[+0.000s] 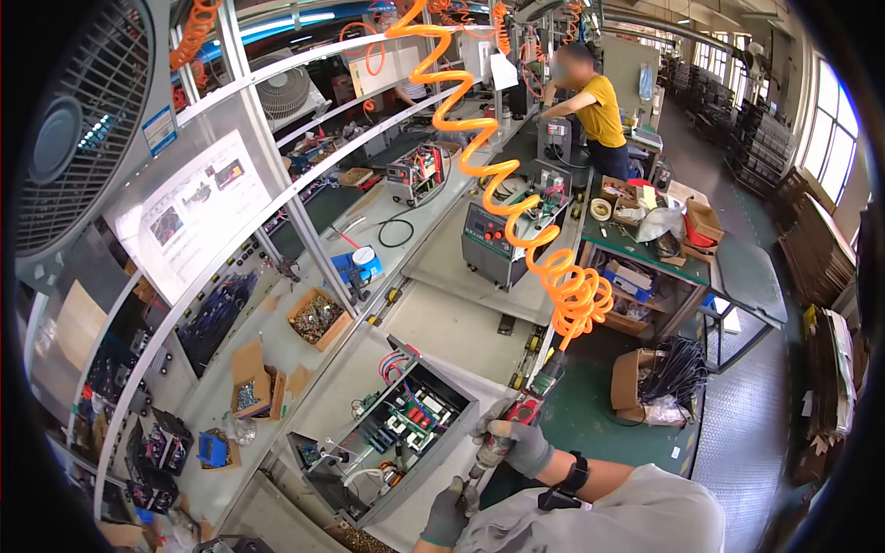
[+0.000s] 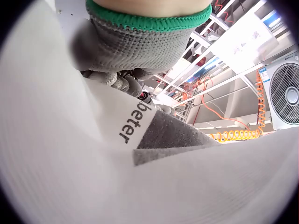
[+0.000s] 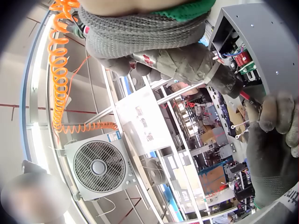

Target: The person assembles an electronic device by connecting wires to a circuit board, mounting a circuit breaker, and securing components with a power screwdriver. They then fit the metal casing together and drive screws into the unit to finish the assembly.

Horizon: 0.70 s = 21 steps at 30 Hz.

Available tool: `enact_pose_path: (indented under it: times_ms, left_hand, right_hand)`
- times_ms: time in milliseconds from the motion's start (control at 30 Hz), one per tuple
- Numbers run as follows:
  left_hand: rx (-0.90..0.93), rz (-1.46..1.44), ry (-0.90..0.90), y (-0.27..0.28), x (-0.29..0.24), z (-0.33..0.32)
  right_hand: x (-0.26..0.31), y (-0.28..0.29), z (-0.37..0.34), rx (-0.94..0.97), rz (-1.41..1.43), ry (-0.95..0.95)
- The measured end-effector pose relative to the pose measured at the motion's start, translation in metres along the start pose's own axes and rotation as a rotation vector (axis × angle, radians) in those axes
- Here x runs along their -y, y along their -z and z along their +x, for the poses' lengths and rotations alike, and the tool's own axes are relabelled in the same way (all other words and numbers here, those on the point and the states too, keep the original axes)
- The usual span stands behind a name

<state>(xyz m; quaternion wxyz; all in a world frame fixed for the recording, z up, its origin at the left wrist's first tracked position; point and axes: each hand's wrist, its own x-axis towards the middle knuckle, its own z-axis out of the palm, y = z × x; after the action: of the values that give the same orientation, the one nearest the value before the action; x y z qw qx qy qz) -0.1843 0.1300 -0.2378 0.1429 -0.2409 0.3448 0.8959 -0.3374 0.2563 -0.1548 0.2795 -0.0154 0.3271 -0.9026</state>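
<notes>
The right hand [image 1: 527,446], in a grey glove, grips a red and grey power driver [image 1: 523,411]; its taped body [image 3: 187,65] fills the upper middle of the right wrist view. The gloved left hand [image 1: 446,516] is at the driver's tip, thumb and fingers [image 3: 275,112] curled round the end of the bit [image 3: 245,95]. Whether a small part sits between them is hidden. Left of both hands lies an open grey metal case [image 1: 452,433] with circuit boards and wires inside. In the left wrist view the left glove [image 2: 135,46] shows above white cloth.
An orange coiled hose [image 1: 498,170] runs down to the driver. Boxes of small parts [image 1: 318,318] stand on the left bench. Beyond are a welder-like unit [image 1: 493,244] and a person in a yellow shirt [image 1: 604,111]. A carton of black cables [image 1: 631,387] is at right.
</notes>
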Motion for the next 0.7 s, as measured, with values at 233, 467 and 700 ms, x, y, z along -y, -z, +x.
enact_pose_path:
  times_ms: [233, 467, 700]
  left_hand:
    - [-0.152, -0.074, -0.095, -0.047, -0.013, 0.032]
    - [-0.29, -0.082, -0.137, -0.092, -0.011, 0.06]
    - [-0.394, -0.131, -0.223, -0.119, -0.001, 0.082]
  right_hand:
    - [0.038, 0.028, 0.046, 0.183, 0.076, -0.111]
    - [0.061, 0.057, 0.088, 0.339, 0.13, -0.273]
    - [0.076, 0.073, 0.117, 0.476, 0.202, -0.418]
